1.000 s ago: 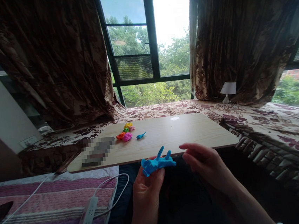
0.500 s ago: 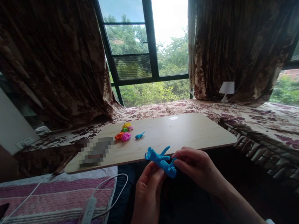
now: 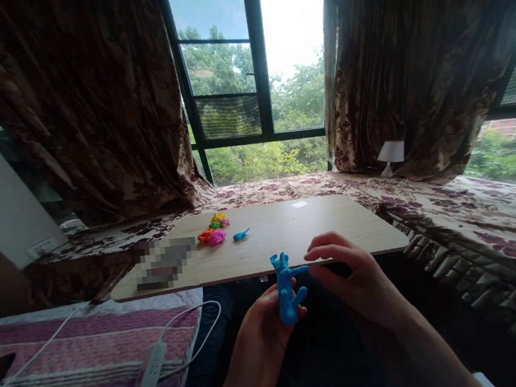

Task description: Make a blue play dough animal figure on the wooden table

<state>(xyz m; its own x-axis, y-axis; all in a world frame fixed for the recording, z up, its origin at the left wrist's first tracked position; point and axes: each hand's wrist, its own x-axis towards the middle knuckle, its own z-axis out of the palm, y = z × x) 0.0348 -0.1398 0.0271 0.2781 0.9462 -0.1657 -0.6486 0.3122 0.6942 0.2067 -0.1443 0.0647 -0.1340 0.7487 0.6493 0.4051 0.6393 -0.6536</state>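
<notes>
A blue figure (image 3: 286, 294), apparently modelling clay, stands nearly upright in front of the table's near edge. It has a knobbly head and limbs sticking out to the right. My left hand (image 3: 265, 336) grips it from behind and below, fingers closed around its lower part. Close by on the right, my right hand (image 3: 350, 270) has its thumb and fingers spread apart. Its thumb is at the tip of one outstretched limb; whether they touch I cannot tell. A small blue clay piece (image 3: 241, 235) with a thin tail lies on the table.
On the wood-topped table (image 3: 316, 230) sit yellow (image 3: 219, 218), green (image 3: 215, 225), orange (image 3: 205, 235) and pink (image 3: 217, 237) lumps, left of centre. A blurred-out object (image 3: 167, 263) lies at the table's left. A white power strip (image 3: 145, 378) with cables rests on the striped quilt (image 3: 94, 343).
The blue figure has turned from a slanting to a nearly upright pose in my left hand. My right hand's pinch on the figure has opened, its fingers lifting slightly.
</notes>
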